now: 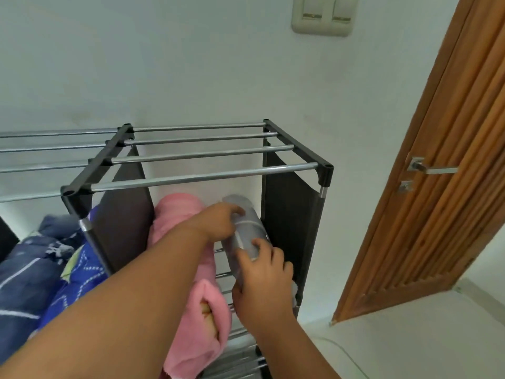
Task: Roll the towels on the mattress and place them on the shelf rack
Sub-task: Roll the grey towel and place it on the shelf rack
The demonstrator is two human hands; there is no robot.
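A rolled grey towel (250,228) lies in the right compartment of the shelf rack (207,177), along its dark right side panel. My left hand (218,221) grips the roll's far part from the left. My right hand (263,280) holds its near end. A rolled pink towel (188,272) lies beside it on the left, on the same metal bars, partly hidden under my left forearm. The mattress is out of view.
Blue patterned bedding (41,269) fills the rack's left compartment. The rack's top bars cross above my hands. A white wall stands behind, with a light switch (323,15) high up. A wooden door (437,173) stands open at the right over a pale floor.
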